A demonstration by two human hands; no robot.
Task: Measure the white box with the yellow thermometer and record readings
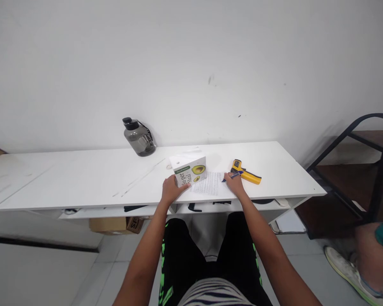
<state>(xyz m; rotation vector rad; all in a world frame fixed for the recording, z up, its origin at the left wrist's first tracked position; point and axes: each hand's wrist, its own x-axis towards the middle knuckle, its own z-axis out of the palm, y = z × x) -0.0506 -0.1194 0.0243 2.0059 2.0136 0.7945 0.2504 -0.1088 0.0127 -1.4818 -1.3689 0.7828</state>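
Note:
My left hand (174,188) grips the near left corner of a white box (196,176) with avocado pictures and "Su-per Meal" on its side, its thumb along the lower edge. The box sits tilted on the desk at the left side of a sheet of paper (212,185) covered in rows of writing, hiding part of it. In my right hand (234,183) is a blue pen (232,176), its tip pointing left over the sheet. Just beyond that hand lies a yellow-and-black infrared thermometer (250,177), shaped like a pistol.
A dark, see-through water jug (139,139) stands by the wall at the left. Under the white desktop (83,178) are a shelf and a cardboard box (108,225). At the right are a black metal frame (347,131) and another person's leg and shoe (347,267).

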